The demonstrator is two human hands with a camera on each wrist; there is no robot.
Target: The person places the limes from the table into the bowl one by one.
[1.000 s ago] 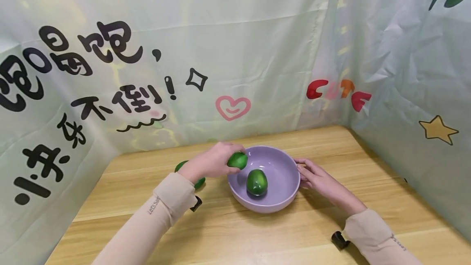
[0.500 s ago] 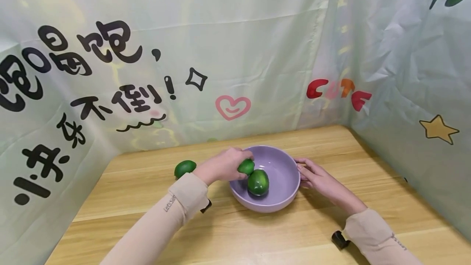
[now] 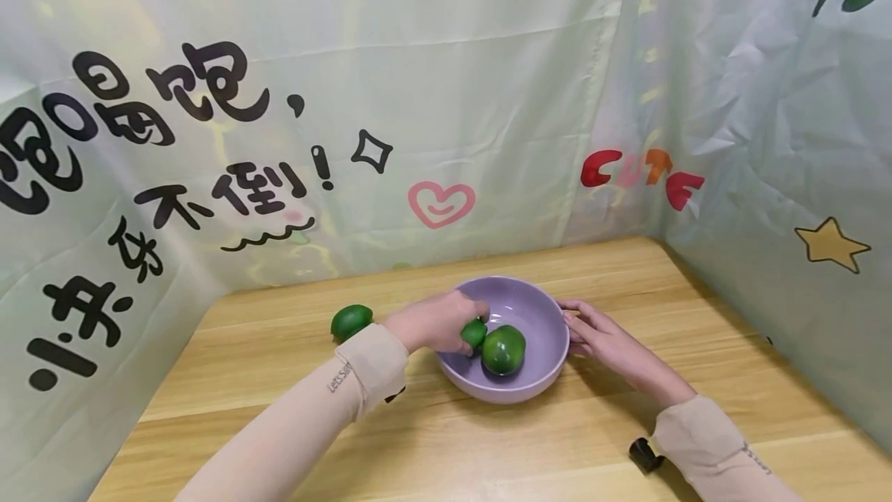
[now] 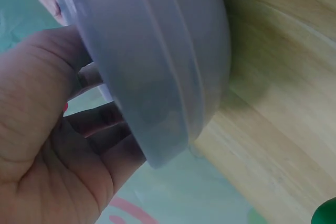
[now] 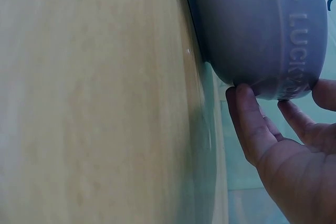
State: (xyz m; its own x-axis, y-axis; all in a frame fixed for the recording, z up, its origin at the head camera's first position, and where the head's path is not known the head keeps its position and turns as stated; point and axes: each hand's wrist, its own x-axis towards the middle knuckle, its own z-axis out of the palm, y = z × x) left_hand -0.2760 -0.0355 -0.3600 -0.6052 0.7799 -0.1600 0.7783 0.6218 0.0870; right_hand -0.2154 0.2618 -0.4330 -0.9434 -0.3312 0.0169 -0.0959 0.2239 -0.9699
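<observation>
Purple bowl (image 3: 540,324) — glossy, round — holds green fruit (image 3: 503,351).

Pale, wrinkled cloth wall (image 3: 502,91) at back; another cloth wall (image 3: 773,122) on right, creases catching light. Black lettering (image 3: 240,186) left, pink heart (image 3: 441,210) centre, "CUTE" (image 3: 657,165) near corner, yellow star (image 3: 831,245) far right. Light-wood table (image 3: 432,448), streaky grain, dim along right edge.
</observation>
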